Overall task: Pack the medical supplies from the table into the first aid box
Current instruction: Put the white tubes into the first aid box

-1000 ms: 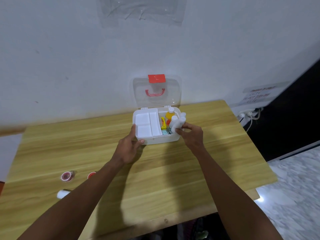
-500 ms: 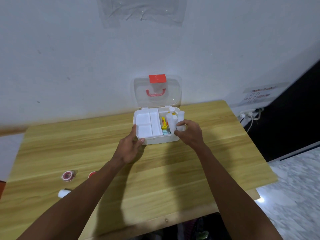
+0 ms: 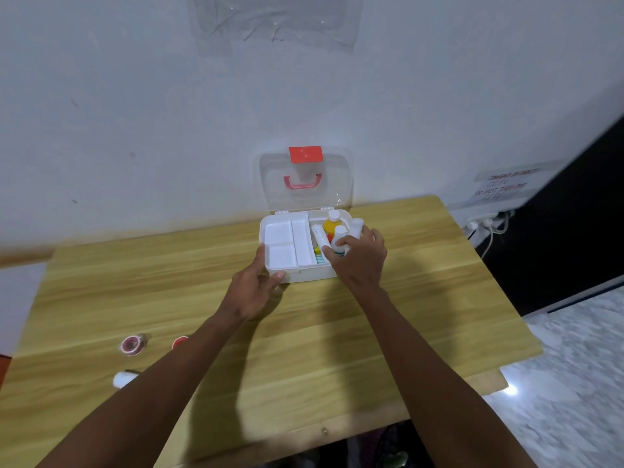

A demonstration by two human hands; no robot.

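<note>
Two hands meet at the first aid box [image 3: 314, 275], which sits at the far edge of the table [image 3: 304, 359] with its clear lid [image 3: 305, 197] raised. Our left hand [image 3: 251, 290] grips its front left corner. Our right hand [image 3: 361, 261] curls round a white bottle [image 3: 338, 235], upright in the right compartment beside a yellow bottle [image 3: 330, 226]. A red tape roll [image 3: 132, 344] lies well apart on the left.

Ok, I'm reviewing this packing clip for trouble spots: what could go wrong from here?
1. The right hand holds a white bottle in the crowded right side of the first aid box, beside a yellow bottle; upright bottles might topple or block the lid.
2. A red roll and a white item lie beside the left forearm; a sweep could knock them off the table.
</note>
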